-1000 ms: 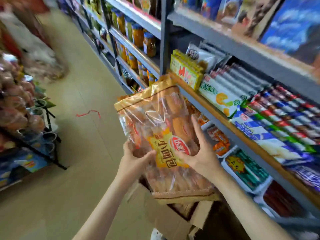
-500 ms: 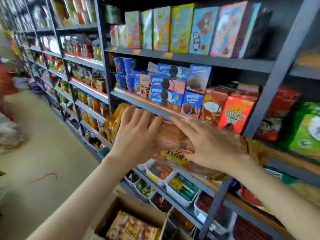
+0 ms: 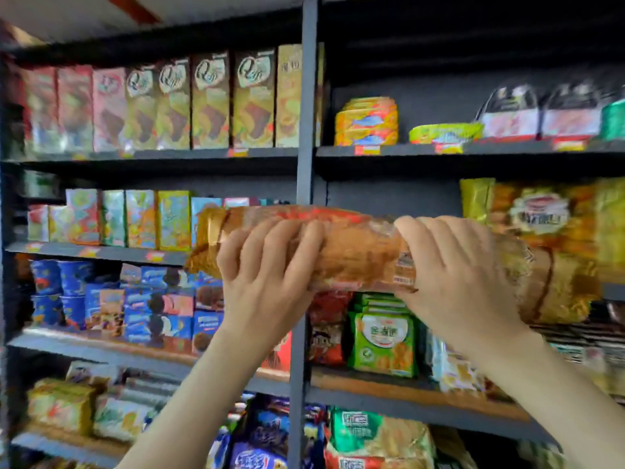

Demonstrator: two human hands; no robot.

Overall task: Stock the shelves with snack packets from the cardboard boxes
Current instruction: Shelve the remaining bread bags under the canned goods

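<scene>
A long orange-gold snack packet [image 3: 358, 252] of small breads lies level in front of the dark shelving, raised to about the second shelf from the top. My left hand [image 3: 267, 269] grips its left half from the front. My right hand [image 3: 453, 275] grips it further right. The packet's right end [image 3: 561, 286] overlaps a similar gold packet [image 3: 541, 211] standing on the right bay's shelf [image 3: 612, 291]. No cardboard box shows in the head view.
A dark upright post [image 3: 306, 130] splits the shelving into two bays. Boxed biscuits [image 3: 209, 103] fill the upper left shelf, blue cookie packs [image 3: 155, 309] sit lower left, green packets [image 3: 382, 340] lower right. A dark open gap [image 3: 389, 194] lies behind the packet.
Both hands have lifted the packet from waist height up to the upper shelves, turning it flat. My view swung up from the floor and box to face the shelving.
</scene>
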